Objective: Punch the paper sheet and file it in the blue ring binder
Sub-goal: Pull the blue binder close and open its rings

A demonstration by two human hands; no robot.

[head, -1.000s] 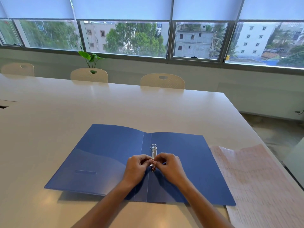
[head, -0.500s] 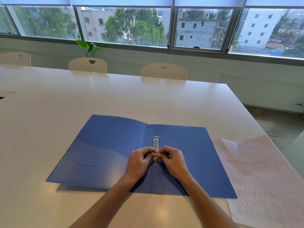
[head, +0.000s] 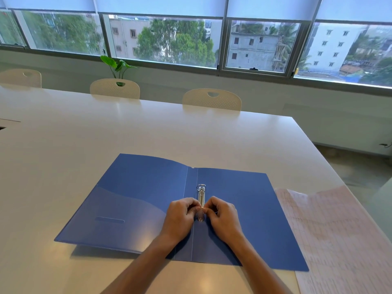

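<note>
The near ring of the blue ring binder is mostly hidden between the fingertips of the left hand and the right hand. The paper sheet is cut off by the right and bottom edges, and its print is too small to read.

My two bare forearms come up from six o'clock and converge toward twelve. My left hand sits at about eleven, my right hand at about one, knuckles up, nearly touching. Both have their fingers curled inward, the fingertips pinching a small metal part between them.
</note>
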